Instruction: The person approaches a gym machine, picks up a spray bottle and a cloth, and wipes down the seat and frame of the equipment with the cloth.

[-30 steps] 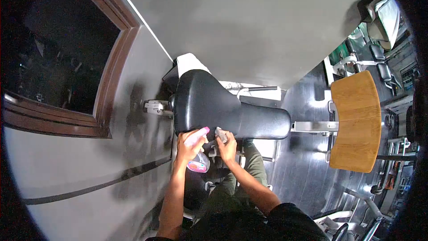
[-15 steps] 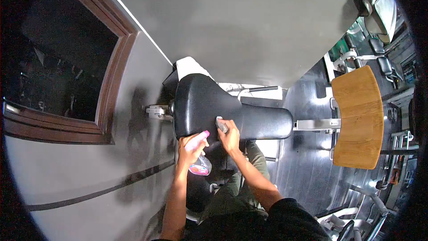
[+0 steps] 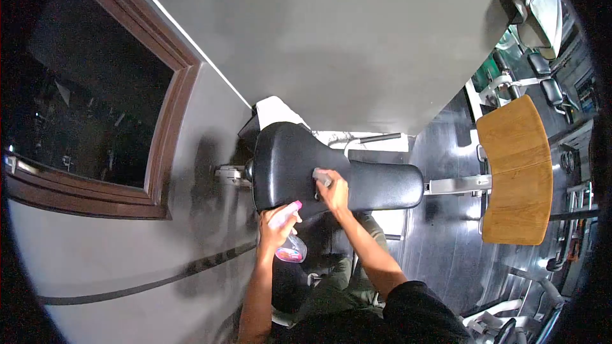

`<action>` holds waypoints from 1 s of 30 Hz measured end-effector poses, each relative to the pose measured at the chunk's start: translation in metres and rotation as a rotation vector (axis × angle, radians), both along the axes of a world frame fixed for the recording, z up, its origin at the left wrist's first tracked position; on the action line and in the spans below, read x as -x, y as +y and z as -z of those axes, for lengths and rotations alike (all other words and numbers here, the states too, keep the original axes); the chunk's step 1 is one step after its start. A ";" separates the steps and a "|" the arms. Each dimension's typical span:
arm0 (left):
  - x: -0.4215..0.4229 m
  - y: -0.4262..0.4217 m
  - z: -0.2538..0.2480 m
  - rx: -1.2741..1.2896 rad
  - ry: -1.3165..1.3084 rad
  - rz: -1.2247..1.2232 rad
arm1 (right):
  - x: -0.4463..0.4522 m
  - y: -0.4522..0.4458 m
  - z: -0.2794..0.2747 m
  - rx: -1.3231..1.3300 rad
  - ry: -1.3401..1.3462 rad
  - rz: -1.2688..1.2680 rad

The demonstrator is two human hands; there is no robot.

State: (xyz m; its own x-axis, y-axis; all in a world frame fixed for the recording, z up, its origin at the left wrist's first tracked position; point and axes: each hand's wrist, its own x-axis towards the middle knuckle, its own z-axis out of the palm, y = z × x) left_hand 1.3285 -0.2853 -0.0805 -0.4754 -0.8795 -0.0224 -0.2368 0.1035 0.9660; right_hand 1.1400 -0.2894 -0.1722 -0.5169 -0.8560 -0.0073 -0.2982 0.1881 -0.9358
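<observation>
My left hand (image 3: 273,234) is closed around a spray bottle (image 3: 291,250) with a pink nozzle and a clear lower body. It is at the near edge of a black padded bench (image 3: 287,153), whose broad end lies to the left and narrow end to the right. Pressed against the pad's middle, my right hand (image 3: 335,195) grips a small greyish cloth (image 3: 323,178). Part of the cloth is hidden under the fingers.
A curved wooden board (image 3: 515,172) is joined to the bench by a metal bar (image 3: 458,186). Behind the bench stands a grey wall (image 3: 357,44); a brown-framed window (image 3: 175,95) is on the left. Other gym machines (image 3: 510,318) stand at right.
The view has shifted, so the bench appears lower. My right hand has moved the cloth slightly farther across the pad, away from me. My left hand still holds the spray bottle.
</observation>
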 end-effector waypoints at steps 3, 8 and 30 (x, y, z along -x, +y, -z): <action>0.002 0.001 -0.008 -0.040 -0.026 0.002 | -0.008 0.015 -0.001 0.053 -0.010 -0.033; 0.004 0.001 -0.007 -0.085 -0.069 -0.052 | 0.015 0.008 0.047 -0.132 -0.005 0.065; 0.069 -0.056 -0.031 -0.124 -0.245 -0.168 | 0.025 -0.030 0.018 -0.085 -0.085 0.056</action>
